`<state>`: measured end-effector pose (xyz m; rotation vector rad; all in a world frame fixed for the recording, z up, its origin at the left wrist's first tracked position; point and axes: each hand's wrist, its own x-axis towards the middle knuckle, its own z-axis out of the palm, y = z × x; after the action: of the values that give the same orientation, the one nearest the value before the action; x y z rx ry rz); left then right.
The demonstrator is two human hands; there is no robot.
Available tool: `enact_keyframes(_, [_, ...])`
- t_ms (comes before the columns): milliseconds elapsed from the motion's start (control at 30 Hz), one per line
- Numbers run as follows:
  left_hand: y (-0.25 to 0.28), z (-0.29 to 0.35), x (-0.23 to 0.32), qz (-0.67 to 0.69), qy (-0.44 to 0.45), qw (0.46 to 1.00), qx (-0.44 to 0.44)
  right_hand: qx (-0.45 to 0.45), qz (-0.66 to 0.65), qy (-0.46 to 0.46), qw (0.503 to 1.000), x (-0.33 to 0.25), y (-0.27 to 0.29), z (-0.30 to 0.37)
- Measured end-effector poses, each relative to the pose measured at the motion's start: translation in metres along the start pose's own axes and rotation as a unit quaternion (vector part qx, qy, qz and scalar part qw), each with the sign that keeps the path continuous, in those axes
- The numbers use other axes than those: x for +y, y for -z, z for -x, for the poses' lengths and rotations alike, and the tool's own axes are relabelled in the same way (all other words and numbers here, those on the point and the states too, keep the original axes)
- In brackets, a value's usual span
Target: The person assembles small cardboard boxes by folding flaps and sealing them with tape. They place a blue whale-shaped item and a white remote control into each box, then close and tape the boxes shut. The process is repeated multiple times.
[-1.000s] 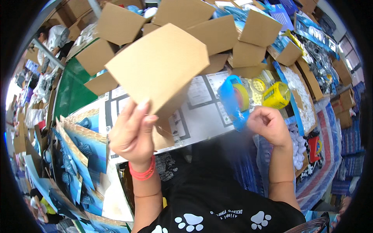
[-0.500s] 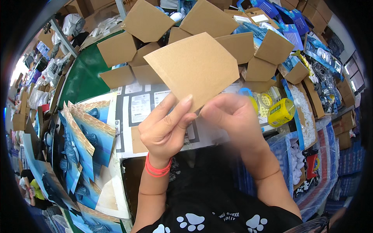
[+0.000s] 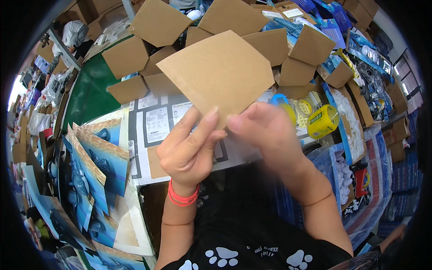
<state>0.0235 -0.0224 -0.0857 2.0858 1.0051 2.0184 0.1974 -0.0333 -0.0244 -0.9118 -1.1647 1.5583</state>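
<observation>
A brown cardboard card with angled corners (image 3: pixel 220 74) is held up in front of me, its plain side facing me. My left hand (image 3: pixel 186 146) pinches its bottom corner between thumb and fingers, with a red band around that wrist. At the same lower edge, my right hand (image 3: pixel 270 128) is closed, thumb against the card and partly blurred; its other fingertips are hidden. Below the hands lies the printed white sheet (image 3: pixel 155 126) covering the table. To the left stand several blue ocean-print cards (image 3: pixel 110 168) with patterned blue toy sea animals (image 3: pixel 78 182) on them.
More cardboard cards (image 3: pixel 162 22) stand in a cluster beyond my hands. On the right are a yellow bottle (image 3: pixel 324 121), a tray of small white pieces (image 3: pixel 348 121) and a striped plastic bag (image 3: pixel 373 180). A green tabletop (image 3: pixel 92 92) extends at far left, where another person (image 3: pixel 72 33) is.
My right thumb has come up against the card's lower edge, near my left fingers. The card sits slightly higher and further left in view, and the surroundings have shifted a little left.
</observation>
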Motion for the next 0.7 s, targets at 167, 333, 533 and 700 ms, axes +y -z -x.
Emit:
enact_keyframes(167, [0.000, -0.004, -0.003, 0.009, -0.005, 1.000, 0.010, -0.063, -0.047, 0.009, 0.997, 0.016, 0.013, -0.006])
enact_keyframes(333, [0.003, -0.006, -0.007, 0.009, -0.003, 1.000, 0.008, -0.045, 0.011, 0.012, 0.999, 0.010, 0.005, -0.014])
enact_keyframes(533, [0.004, -0.007, -0.006, 0.012, -0.001, 1.000, -0.006, -0.136, -0.187, -0.048, 0.972, 0.031, 0.015, -0.024])
enact_keyframes(700, [0.005, -0.005, -0.002, 0.014, 0.003, 0.999, -0.028, -0.057, -0.125, -0.020, 0.990, 0.023, 0.013, -0.019])
